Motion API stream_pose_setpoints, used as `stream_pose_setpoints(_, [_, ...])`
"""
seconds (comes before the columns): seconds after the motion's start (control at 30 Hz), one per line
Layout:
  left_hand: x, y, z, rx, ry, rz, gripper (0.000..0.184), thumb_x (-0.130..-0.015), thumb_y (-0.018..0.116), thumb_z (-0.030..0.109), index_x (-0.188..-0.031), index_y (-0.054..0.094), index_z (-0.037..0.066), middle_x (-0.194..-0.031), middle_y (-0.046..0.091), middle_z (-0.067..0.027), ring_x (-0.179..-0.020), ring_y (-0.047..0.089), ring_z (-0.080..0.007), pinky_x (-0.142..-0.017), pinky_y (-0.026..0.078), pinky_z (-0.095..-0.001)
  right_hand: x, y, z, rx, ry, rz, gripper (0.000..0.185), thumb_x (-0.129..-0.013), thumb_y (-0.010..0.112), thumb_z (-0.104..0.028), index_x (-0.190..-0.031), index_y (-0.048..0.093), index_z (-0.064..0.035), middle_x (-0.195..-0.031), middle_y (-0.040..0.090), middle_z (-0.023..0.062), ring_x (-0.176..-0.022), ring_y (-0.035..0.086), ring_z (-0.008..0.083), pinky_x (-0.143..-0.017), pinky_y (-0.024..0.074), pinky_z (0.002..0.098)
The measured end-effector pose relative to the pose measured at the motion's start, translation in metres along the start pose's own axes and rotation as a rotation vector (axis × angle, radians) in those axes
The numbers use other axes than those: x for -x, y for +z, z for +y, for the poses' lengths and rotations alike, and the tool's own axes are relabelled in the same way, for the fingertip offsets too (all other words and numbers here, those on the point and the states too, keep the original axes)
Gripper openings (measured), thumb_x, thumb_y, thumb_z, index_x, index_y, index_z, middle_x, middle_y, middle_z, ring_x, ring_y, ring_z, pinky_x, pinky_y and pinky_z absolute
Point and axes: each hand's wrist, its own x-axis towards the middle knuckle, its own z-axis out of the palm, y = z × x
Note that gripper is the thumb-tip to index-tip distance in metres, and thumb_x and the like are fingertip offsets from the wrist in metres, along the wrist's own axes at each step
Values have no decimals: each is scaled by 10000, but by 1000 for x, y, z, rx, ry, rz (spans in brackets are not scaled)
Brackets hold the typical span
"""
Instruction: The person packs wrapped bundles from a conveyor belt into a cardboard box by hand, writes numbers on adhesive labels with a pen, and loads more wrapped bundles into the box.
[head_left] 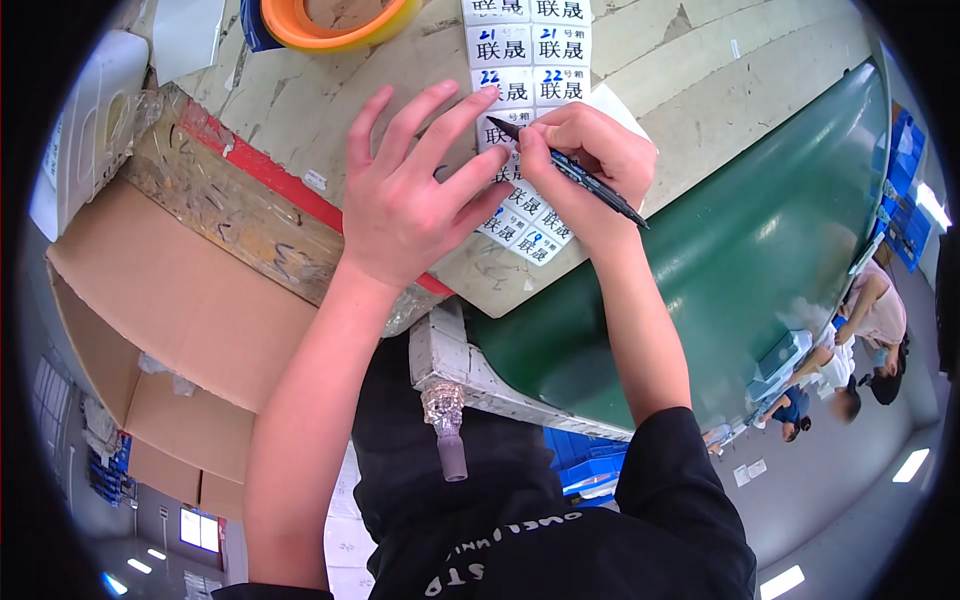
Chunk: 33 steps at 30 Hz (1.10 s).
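A strip of white labels (502, 48) with black printed characters runs down the worn table board, two labels to a row. Blue handwritten numbers such as 21 and 22 stand on several of them. My right hand (595, 165) is closed around a black marker pen (600, 187), its dark tip resting at or just over the left label in the row below 22. Spread flat, my left hand (415, 190) lies beside and partly over the strip, its fingertips on the labels' left edge. My hands hide some of the lower labels.
An orange-and-yellow tape roll (335, 38) lies at the table's far side. Red tape (265, 172) marks the board's left edge. A green curved surface (700, 270) is at right, an open cardboard box (180, 300) at left. People (870, 310) are in the right background.
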Motion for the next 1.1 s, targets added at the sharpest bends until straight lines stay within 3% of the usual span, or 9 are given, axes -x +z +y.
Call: stream_pose_setpoints(1.1, [1,1,-1,26,-6,22,274,-678,819,260,-925,709,217,-1223,626,19,-1174,550,-216,-1055,358,-455,1,-2,1,44,-24,34,223,-691,710,42,-622,507,-20,-558,516,51,-456,455,137,-434,350,260])
